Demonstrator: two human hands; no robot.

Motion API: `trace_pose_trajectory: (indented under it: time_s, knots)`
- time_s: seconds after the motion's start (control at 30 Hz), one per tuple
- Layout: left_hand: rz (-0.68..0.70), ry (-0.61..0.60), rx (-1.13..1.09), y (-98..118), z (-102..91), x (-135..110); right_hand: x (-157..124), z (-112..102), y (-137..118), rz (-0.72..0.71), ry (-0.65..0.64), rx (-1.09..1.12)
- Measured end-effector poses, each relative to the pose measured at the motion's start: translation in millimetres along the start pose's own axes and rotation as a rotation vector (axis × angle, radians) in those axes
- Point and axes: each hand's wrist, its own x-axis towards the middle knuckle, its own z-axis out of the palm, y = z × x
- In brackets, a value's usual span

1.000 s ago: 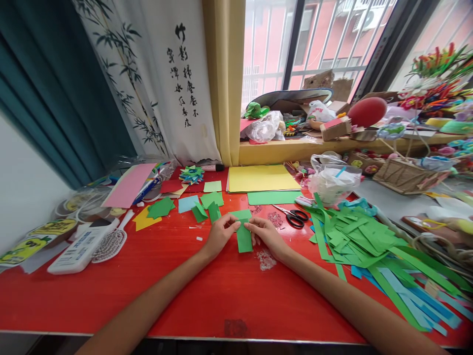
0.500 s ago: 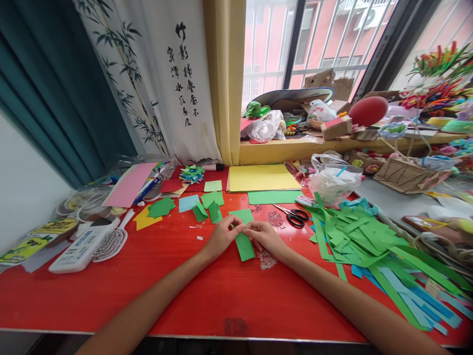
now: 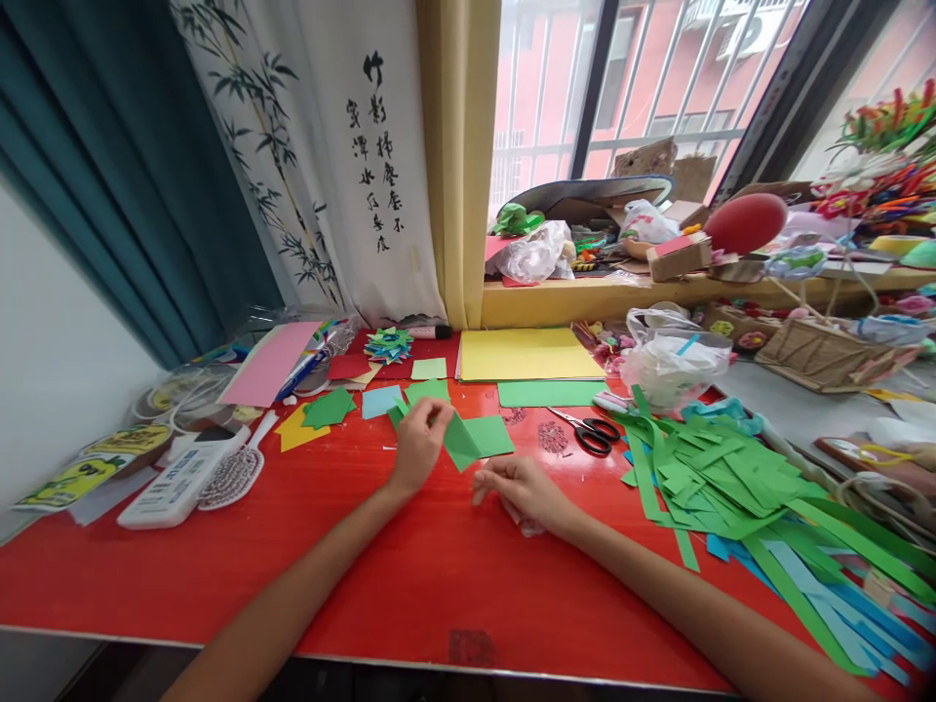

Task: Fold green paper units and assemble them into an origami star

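My left hand [image 3: 418, 445] pinches a folded green paper piece [image 3: 460, 444] and holds it just above the red table [image 3: 409, 585]. A flat green square [image 3: 489, 434] lies right behind it. My right hand [image 3: 521, 488] rests on the table a little to the right, fingers loosely curled, apart from the folded piece; nothing shows in them. More small green and blue paper pieces [image 3: 380, 400] lie beyond my left hand.
Black scissors [image 3: 594, 431] lie right of the hands, beside a heap of green and blue paper strips [image 3: 731, 478]. A yellow sheet stack [image 3: 526, 353] and green sheet sit behind. A hairbrush [image 3: 230, 476] and white remote [image 3: 175, 483] lie at left. The windowsill is cluttered.
My right hand let go of the green piece and drew back toward me. My left hand lifted the folded piece up and to the left. The camera view shifted slightly.
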Motion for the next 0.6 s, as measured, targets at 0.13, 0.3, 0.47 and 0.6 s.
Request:
trace_pose_trajectory:
  time_s: [0.13,0.3,0.47,0.6]
  knots:
    - [-0.072,0.18,-0.002,-20.8,-39.8,33.7,-6.3,4.0,-3.5,-0.002,-0.167,-0.044]
    - [-0.071,-0.107,0.136,-42.6,-69.9,53.4,-0.6,2.4,1.9,0.028,-0.111,0.021]
    - [0.171,0.038,0.229,-34.7,-65.6,46.6,6.4,-1.9,6.0,-0.027,0.162,0.161]
    - [0.365,-0.098,0.4,-14.3,-32.4,20.6,9.8,-10.8,8.8,-0.103,0.474,0.297]
